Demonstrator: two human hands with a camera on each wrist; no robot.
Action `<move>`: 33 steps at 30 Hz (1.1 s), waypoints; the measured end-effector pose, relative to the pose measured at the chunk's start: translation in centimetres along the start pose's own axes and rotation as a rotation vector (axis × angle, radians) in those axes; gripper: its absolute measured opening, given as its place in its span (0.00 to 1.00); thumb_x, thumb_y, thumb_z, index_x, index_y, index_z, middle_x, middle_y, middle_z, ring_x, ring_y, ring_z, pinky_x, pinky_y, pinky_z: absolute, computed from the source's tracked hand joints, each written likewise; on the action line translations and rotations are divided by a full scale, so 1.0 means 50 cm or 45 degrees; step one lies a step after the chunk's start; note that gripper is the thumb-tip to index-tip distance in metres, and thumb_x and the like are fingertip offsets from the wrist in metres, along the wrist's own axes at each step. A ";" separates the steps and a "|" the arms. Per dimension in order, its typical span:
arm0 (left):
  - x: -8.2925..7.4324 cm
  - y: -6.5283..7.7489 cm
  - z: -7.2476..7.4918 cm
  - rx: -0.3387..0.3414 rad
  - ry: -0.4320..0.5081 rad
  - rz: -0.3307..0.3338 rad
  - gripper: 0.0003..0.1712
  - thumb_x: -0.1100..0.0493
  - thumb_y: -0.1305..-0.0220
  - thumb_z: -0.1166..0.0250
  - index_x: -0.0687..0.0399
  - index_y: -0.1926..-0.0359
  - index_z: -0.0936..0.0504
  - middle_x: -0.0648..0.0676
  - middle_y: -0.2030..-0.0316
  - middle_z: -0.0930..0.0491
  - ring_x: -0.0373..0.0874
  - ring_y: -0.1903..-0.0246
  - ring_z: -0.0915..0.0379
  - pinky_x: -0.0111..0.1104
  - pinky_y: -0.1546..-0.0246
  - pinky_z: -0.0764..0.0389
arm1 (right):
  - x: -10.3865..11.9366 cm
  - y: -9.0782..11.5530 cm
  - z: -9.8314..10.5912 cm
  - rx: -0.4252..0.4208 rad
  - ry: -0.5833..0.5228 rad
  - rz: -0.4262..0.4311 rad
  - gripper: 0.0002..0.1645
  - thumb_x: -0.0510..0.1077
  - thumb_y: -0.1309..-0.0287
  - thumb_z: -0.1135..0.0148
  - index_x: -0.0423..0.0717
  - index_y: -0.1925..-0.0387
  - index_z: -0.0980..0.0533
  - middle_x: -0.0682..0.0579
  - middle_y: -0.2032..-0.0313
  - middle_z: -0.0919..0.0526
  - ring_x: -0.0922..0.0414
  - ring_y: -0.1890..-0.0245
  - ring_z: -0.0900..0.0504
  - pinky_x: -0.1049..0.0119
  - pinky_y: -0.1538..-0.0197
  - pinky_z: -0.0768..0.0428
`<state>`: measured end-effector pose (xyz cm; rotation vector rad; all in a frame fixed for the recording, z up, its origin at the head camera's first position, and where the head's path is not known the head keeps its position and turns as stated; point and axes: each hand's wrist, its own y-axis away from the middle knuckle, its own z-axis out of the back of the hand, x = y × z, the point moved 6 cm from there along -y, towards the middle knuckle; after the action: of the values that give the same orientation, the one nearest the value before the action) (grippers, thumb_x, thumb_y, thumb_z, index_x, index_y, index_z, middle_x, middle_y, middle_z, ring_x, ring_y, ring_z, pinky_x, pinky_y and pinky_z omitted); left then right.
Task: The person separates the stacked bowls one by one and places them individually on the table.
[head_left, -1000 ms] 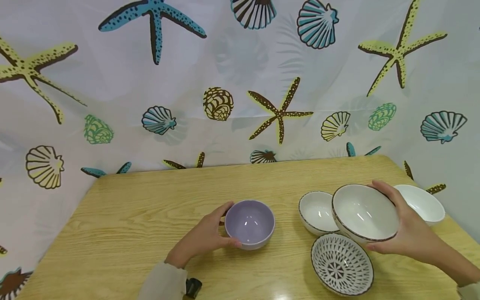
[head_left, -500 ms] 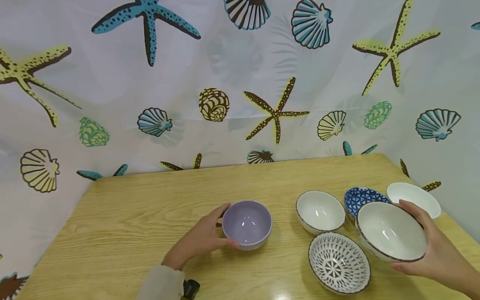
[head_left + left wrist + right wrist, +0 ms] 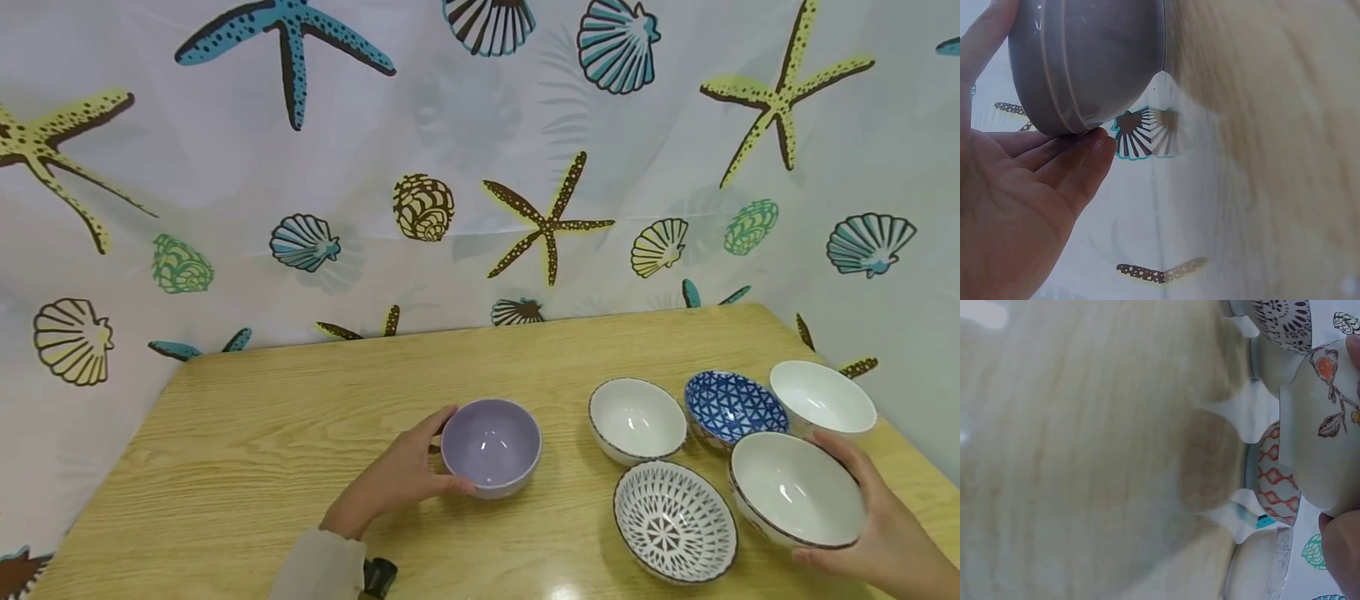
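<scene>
My left hand (image 3: 393,479) holds a purple bowl (image 3: 491,442) by its side, thumb at the near edge and fingers round the far left. In the left wrist view, that bowl's smooth grey-looking outside (image 3: 1097,56) is close against the table, with fingertips under its ridged band. My right hand (image 3: 885,517) grips a white bowl (image 3: 798,492) with a brown rim by its right side. Seen from the right wrist, this bowl shows a flower-and-branch print (image 3: 1329,394) and a gap between its foot and the table.
Left of the held white bowl sits a black-and-white patterned bowl (image 3: 675,521). Behind stand a smaller brown-rimmed white bowl (image 3: 637,421), a blue patterned bowl (image 3: 735,408) and a plain white bowl (image 3: 822,396). A shell-print cloth (image 3: 465,108) hangs behind the wooden table (image 3: 300,408).
The right hand has carried the white bowl right and nearer the person, down beside the patterned bowl, uncovering the blue bowl. The left hand stays on the purple bowl; the head view shifts slightly.
</scene>
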<state>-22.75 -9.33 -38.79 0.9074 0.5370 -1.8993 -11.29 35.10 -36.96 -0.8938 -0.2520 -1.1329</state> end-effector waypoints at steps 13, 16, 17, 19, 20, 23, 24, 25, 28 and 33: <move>0.004 -0.001 -0.001 -0.002 -0.021 0.001 0.61 0.46 0.55 0.23 0.65 0.28 0.48 0.65 0.32 0.40 0.60 0.42 0.30 0.49 0.44 0.25 | -0.049 0.039 -0.025 0.084 0.045 -0.204 0.72 0.33 0.79 0.17 0.40 0.31 0.50 0.80 0.41 0.46 0.83 0.50 0.43 0.95 0.54 0.43; 0.004 -0.001 -0.004 0.005 -0.013 0.009 0.61 0.45 0.55 0.24 0.65 0.28 0.47 0.65 0.32 0.40 0.59 0.42 0.30 0.49 0.44 0.25 | -0.061 0.046 -0.030 0.110 0.077 -0.270 0.70 0.36 0.76 0.17 0.40 0.31 0.51 0.83 0.43 0.48 0.84 0.52 0.43 0.95 0.57 0.41; 0.004 0.000 -0.004 0.006 -0.007 0.015 0.62 0.45 0.56 0.23 0.65 0.28 0.47 0.64 0.32 0.40 0.59 0.41 0.30 0.49 0.44 0.25 | -0.065 0.049 -0.032 0.121 0.084 -0.295 0.70 0.36 0.74 0.18 0.41 0.30 0.51 0.84 0.43 0.49 0.84 0.52 0.44 0.95 0.57 0.41; 0.004 0.000 -0.005 0.008 0.003 0.016 0.62 0.45 0.56 0.23 0.64 0.28 0.48 0.64 0.32 0.40 0.59 0.41 0.30 0.48 0.44 0.25 | -0.070 0.052 -0.034 0.128 0.093 -0.322 0.69 0.37 0.72 0.18 0.42 0.30 0.52 0.84 0.44 0.50 0.84 0.53 0.44 0.95 0.58 0.41; 0.004 -0.001 -0.005 0.010 0.003 0.012 0.62 0.45 0.56 0.23 0.64 0.28 0.48 0.64 0.32 0.40 0.59 0.41 0.30 0.48 0.44 0.25 | -0.071 0.053 -0.035 0.127 0.096 -0.325 0.69 0.37 0.72 0.18 0.43 0.30 0.52 0.84 0.44 0.50 0.84 0.53 0.45 0.95 0.58 0.41; 0.006 -0.002 -0.005 0.009 -0.003 0.012 0.62 0.45 0.56 0.24 0.64 0.28 0.48 0.64 0.31 0.40 0.59 0.41 0.30 0.48 0.43 0.25 | -0.071 0.054 -0.036 0.119 0.090 -0.316 0.70 0.36 0.72 0.18 0.43 0.30 0.52 0.83 0.43 0.50 0.84 0.52 0.45 0.95 0.57 0.43; 0.006 -0.002 -0.005 0.009 -0.003 0.013 0.62 0.45 0.56 0.24 0.64 0.28 0.48 0.64 0.32 0.40 0.59 0.42 0.30 0.48 0.44 0.25 | -0.070 0.054 -0.036 0.111 0.081 -0.301 0.70 0.36 0.73 0.18 0.43 0.30 0.52 0.83 0.43 0.49 0.84 0.51 0.45 0.95 0.57 0.44; 0.006 -0.002 -0.004 0.010 -0.005 0.013 0.62 0.45 0.56 0.24 0.64 0.28 0.48 0.64 0.32 0.40 0.59 0.42 0.30 0.48 0.44 0.25 | -0.068 0.054 -0.036 0.105 0.076 -0.290 0.70 0.35 0.74 0.18 0.43 0.30 0.52 0.82 0.42 0.49 0.84 0.51 0.45 0.95 0.56 0.44; 0.007 -0.003 -0.004 0.014 -0.002 0.020 0.62 0.45 0.56 0.24 0.64 0.28 0.48 0.64 0.32 0.40 0.59 0.42 0.30 0.48 0.44 0.24 | -0.067 0.055 -0.037 0.096 0.060 -0.273 0.71 0.35 0.75 0.18 0.44 0.29 0.52 0.82 0.42 0.49 0.84 0.50 0.45 0.94 0.56 0.45; 0.005 -0.005 -0.004 0.019 0.006 0.016 0.62 0.46 0.56 0.23 0.65 0.28 0.49 0.64 0.32 0.40 0.59 0.42 0.29 0.47 0.45 0.24 | -0.068 0.056 -0.036 0.094 0.067 -0.267 0.71 0.35 0.75 0.18 0.45 0.29 0.52 0.82 0.42 0.49 0.83 0.51 0.44 0.94 0.56 0.45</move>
<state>-22.98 -9.24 -39.12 0.9228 0.5195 -1.8927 -10.82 36.45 -41.51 -0.7840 -0.3488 -1.3309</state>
